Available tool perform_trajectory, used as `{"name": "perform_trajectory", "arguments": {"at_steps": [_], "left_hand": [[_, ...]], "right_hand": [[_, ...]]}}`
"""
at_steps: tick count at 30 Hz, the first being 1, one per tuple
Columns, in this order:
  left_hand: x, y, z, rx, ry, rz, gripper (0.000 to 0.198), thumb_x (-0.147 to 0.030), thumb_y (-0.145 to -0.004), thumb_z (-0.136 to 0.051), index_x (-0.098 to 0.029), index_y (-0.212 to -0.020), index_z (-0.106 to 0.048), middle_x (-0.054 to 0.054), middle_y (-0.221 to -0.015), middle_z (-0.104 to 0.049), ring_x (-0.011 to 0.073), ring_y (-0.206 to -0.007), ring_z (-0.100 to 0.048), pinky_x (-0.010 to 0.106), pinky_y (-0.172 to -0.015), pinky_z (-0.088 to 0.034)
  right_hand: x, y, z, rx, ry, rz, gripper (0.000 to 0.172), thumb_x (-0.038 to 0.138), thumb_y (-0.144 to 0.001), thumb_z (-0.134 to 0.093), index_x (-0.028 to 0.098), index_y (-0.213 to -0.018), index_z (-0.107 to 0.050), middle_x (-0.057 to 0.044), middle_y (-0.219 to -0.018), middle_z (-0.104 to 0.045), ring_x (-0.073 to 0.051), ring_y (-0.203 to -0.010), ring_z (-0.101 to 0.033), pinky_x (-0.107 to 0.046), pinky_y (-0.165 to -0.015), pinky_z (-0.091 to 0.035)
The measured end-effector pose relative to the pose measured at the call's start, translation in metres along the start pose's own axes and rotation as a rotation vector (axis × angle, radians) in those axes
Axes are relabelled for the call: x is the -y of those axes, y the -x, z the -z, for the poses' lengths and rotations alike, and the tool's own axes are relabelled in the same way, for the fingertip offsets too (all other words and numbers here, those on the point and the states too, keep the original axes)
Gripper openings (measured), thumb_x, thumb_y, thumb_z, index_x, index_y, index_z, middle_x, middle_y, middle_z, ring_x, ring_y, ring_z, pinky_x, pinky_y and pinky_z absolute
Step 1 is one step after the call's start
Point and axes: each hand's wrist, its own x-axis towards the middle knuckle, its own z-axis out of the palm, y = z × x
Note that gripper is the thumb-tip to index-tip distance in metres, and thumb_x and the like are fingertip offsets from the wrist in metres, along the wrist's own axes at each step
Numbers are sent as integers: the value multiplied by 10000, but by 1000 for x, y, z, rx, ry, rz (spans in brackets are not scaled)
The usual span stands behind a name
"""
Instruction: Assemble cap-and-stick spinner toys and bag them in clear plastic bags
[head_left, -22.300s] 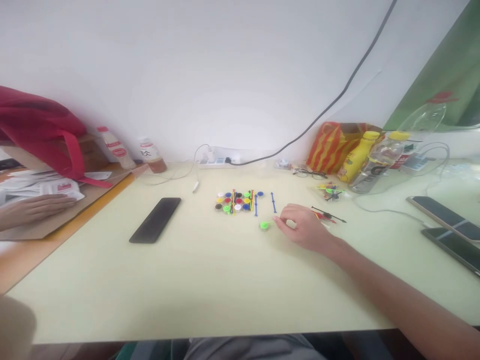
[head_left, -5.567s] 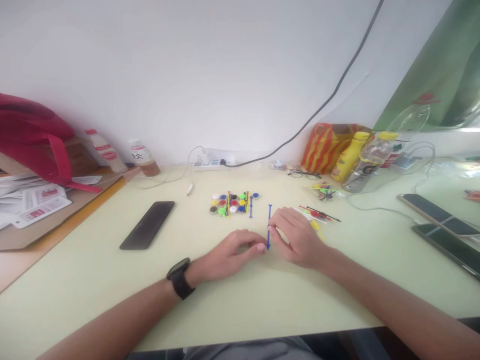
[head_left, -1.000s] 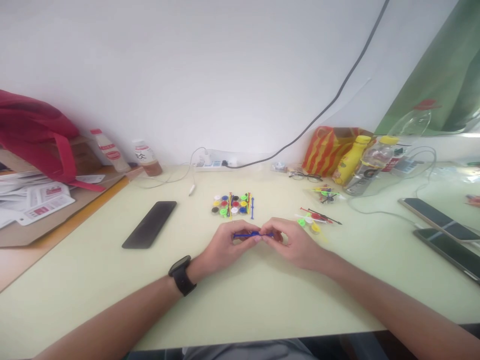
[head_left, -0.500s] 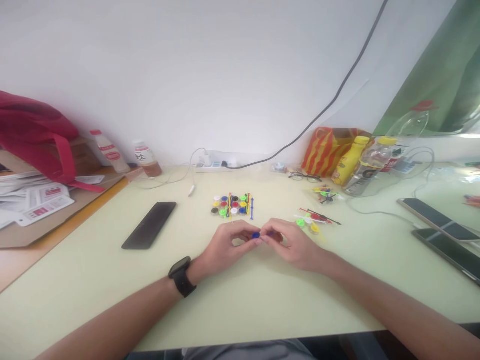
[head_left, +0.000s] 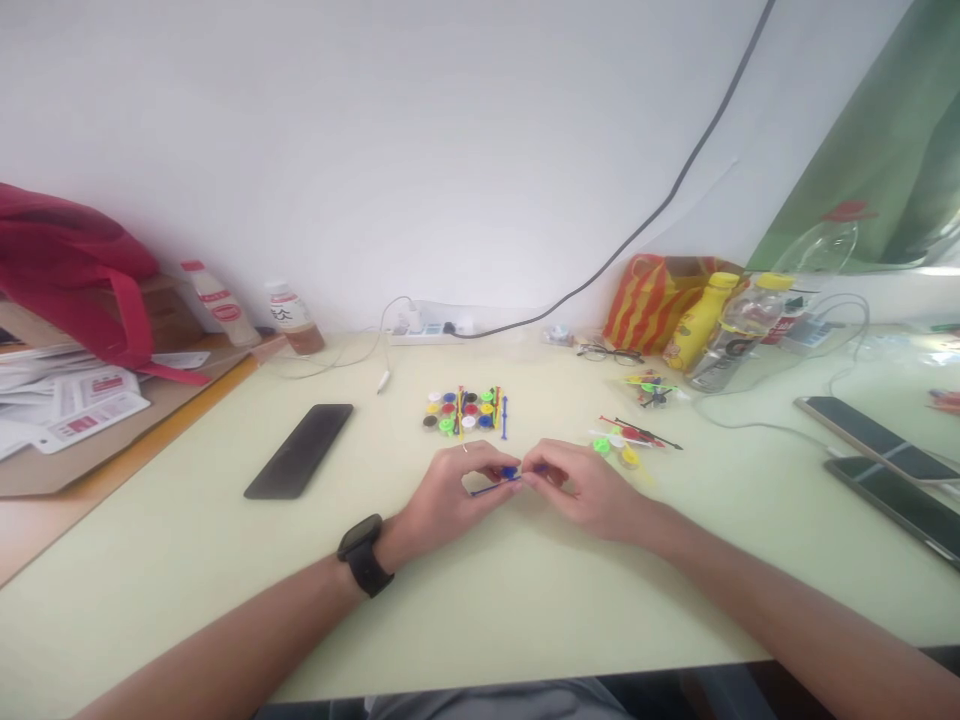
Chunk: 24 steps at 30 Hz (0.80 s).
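Note:
My left hand (head_left: 450, 497) and my right hand (head_left: 581, 490) meet fingertip to fingertip over the pale table (head_left: 480, 600). Between them they pinch a thin blue stick (head_left: 491, 487) with a small blue cap (head_left: 510, 471) at the point where the fingers join. The left wrist wears a black watch (head_left: 363, 555). Behind the hands lies a tidy block of small coloured caps and sticks (head_left: 465, 410). To the right of my right hand lies a loose bunch of red, green, white and yellow pieces (head_left: 630, 440).
A black phone (head_left: 300, 463) lies left of the hands. At the back stand two bottles (head_left: 289, 315), a power strip (head_left: 431, 325), glasses (head_left: 611, 352), a striped bag (head_left: 660, 295) and more bottles (head_left: 739, 325). Two phones (head_left: 881, 450) lie at the right, a red bag (head_left: 71, 270) at the left.
The blue stick, held level between both hands a second ago, now slants down to the left, with the blue cap showing at the fingertips. Both hands stayed where they were.

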Motion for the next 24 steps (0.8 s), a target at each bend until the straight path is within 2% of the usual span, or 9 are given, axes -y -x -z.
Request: {"name": "perform_trajectory", "arguments": {"at_steps": [4,8,15,24], "left_hand": [[1,1,0,-19,-37,-17,173,-285,-941,-724,-208,-1087,-776,61,-936,-756,178,-829,-692,301,-796,-550],[4,3,0,-32,-45,-29,170,-258,-940,-721,-209,-1097,-763,60,-985,-767,184,-886,-706,304,-832,-553],[3,2,1,-17,-42,-23,139,-275,-958,-699,-201,-1066,-749,61,-990,-770,188,-896,-714,307,-841,-561],[3,1,3,-12,-41,17,156,-323,-939,-732,-203,-1034,-762,55,-958,-776,181,-836,-712,303,-805,-563]], "right_hand": [[-3,0,0,-15,57,12,91,222,-998,-563,228,-966,-648,-28,-942,-715,-161,-762,-615,-289,-693,-447],[-5,-1,1,-25,86,-8,102,261,-998,-581,224,-936,-652,-11,-847,-695,-149,-680,-561,-287,-650,-420],[-3,0,0,-11,-4,-19,135,271,-1009,-558,211,-959,-668,-34,-883,-694,-157,-718,-569,-281,-651,-451],[-4,-2,0,-24,-58,-46,149,293,-988,-588,213,-912,-688,-29,-830,-678,-160,-692,-561,-279,-608,-461]]}}
